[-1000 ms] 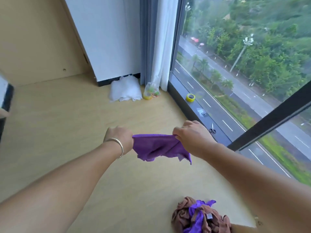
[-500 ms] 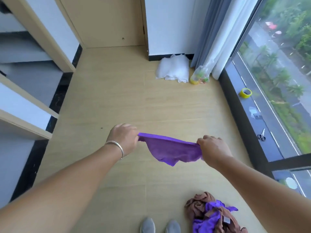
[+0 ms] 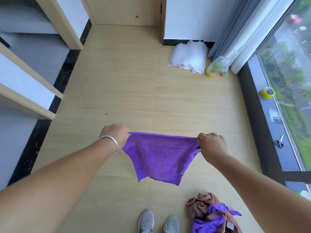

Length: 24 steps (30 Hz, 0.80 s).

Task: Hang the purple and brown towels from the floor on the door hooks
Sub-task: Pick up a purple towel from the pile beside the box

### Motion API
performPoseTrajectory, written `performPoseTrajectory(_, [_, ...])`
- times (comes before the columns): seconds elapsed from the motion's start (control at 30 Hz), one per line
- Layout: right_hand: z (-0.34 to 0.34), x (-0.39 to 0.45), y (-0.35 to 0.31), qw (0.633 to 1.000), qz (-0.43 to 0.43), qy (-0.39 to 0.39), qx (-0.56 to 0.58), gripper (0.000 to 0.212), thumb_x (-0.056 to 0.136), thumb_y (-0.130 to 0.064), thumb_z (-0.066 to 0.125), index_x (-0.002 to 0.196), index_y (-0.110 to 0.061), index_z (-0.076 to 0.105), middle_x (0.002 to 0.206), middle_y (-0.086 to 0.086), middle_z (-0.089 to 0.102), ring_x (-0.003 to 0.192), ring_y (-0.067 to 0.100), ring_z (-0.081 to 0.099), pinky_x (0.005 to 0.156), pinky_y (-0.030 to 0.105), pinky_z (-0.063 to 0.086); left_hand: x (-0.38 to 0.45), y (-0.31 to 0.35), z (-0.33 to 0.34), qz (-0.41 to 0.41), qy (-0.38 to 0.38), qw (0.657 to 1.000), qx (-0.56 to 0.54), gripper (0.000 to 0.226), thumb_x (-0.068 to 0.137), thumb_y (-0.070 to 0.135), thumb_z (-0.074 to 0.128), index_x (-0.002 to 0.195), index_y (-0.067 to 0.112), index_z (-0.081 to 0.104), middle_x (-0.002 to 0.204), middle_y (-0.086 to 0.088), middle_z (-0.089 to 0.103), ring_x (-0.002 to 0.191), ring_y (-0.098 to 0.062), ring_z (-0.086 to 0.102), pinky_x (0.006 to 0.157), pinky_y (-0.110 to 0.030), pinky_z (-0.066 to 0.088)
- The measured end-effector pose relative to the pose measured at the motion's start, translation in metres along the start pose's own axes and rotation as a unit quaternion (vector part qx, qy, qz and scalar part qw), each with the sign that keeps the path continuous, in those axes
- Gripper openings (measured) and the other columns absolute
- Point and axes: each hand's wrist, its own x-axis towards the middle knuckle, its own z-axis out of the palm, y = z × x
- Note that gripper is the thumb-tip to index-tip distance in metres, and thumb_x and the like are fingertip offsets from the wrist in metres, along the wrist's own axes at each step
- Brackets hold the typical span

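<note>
- While I stand over the wooden floor [image 3: 117,91], my left hand [image 3: 116,136] pinches the upper left corner of a purple towel [image 3: 161,157], its grip clamped on the cloth.
- My right hand [image 3: 212,145] pinches the upper right corner, grip likewise clamped on the same towel.
- The towel is held in the air between both hands, top edge taut and roughly level, the rest hanging down clear of the floor.
- A silver bangle [image 3: 110,142] sits on my left wrist.
- A heap of brown and purple towels [image 3: 212,214] lies crumpled on the floor at lower right, just beside my grey shoes [image 3: 158,221].
- A door [image 3: 124,10] stands at the far end; no hooks are visible on the part in view.
- White wrapping [image 3: 189,57] and a plastic bag [image 3: 217,68] lie by the curtain [image 3: 235,31].
- On the window sill [image 3: 269,125] rest a yellow tape roll [image 3: 267,92] and scissors [image 3: 279,142], well apart.
</note>
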Motion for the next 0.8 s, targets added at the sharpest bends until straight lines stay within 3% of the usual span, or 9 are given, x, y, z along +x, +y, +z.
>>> performPoseTrajectory(0.17, [-0.031, 0.035, -0.009, 0.998, 0.010, 0.064, 0.016, 0.027, 0.101, -0.034, 0.036, 0.093, -0.019, 0.058, 0.084, 0.006, 0.064, 0.086, 0.031, 0.058, 0.070, 0.031, 0.029, 0.026, -0.028, -0.024, -0.025, 0.018, 1.000, -0.004, 0.039, 0.102, 0.043, 0.034, 0.098, 0.019, 0.065, 0.109, -0.003, 0.064, 0.106, -0.027, 0.058, 0.074, -0.031, 0.037])
performPoseTrajectory(0.33, [-0.072, 0.052, -0.021, 0.992, -0.007, 0.124, 0.021, 0.024, 0.100, -0.030, 0.042, 0.081, -0.018, 0.052, 0.077, 0.005, 0.061, 0.086, 0.030, 0.056, 0.069, 0.031, 0.026, 0.029, -0.054, -0.056, -0.002, 0.106, 0.992, 0.063, 0.035, 0.101, 0.041, 0.040, 0.095, 0.020, 0.067, 0.106, -0.002, 0.064, 0.106, -0.024, 0.058, 0.083, -0.030, 0.040])
performPoseTrajectory(0.53, [-0.102, 0.038, -0.029, 0.978, -0.042, 0.195, 0.053, 0.029, 0.098, -0.028, 0.046, 0.070, -0.019, 0.046, 0.071, 0.001, 0.056, 0.087, 0.027, 0.054, 0.069, 0.029, 0.023, 0.004, -0.077, -0.072, 0.001, 0.189, 0.982, 0.000, 0.027, 0.099, 0.033, 0.046, 0.096, 0.021, 0.069, 0.102, 0.001, 0.063, 0.108, -0.022, 0.055, 0.086, -0.031, 0.039])
performPoseTrajectory(0.6, [-0.101, 0.024, -0.030, 0.976, -0.039, 0.201, 0.066, 0.030, 0.098, -0.029, 0.048, 0.070, -0.019, 0.052, 0.069, -0.002, 0.051, 0.090, 0.027, 0.056, 0.070, 0.028, 0.024, -0.011, -0.080, -0.063, 0.015, 0.212, 0.977, -0.036, 0.025, 0.099, 0.029, 0.047, 0.096, 0.020, 0.070, 0.104, 0.002, 0.063, 0.118, -0.020, 0.052, 0.091, -0.033, 0.039])
performPoseTrajectory(0.7, [-0.079, -0.007, -0.031, 0.979, -0.049, 0.175, 0.091, 0.028, 0.096, -0.028, 0.053, 0.072, -0.018, 0.065, 0.067, -0.005, 0.055, 0.105, 0.026, 0.058, 0.076, 0.028, 0.031, -0.040, -0.075, -0.037, 0.041, 0.183, 0.981, -0.054, 0.026, 0.100, 0.027, 0.045, 0.113, 0.025, 0.068, 0.126, 0.008, 0.059, 0.138, -0.013, 0.037, 0.100, -0.032, 0.036])
performPoseTrajectory(0.8, [-0.037, -0.036, -0.027, 0.988, -0.072, 0.105, 0.081, 0.024, 0.095, -0.035, 0.055, 0.083, -0.022, 0.072, 0.092, -0.003, 0.072, 0.124, 0.020, 0.052, 0.095, 0.027, 0.033, -0.070, -0.064, -0.002, 0.079, 0.193, 0.973, -0.101, 0.016, 0.092, 0.015, 0.062, 0.101, 0.018, 0.075, 0.117, 0.000, 0.067, 0.128, -0.023, 0.052, 0.091, -0.036, 0.048])
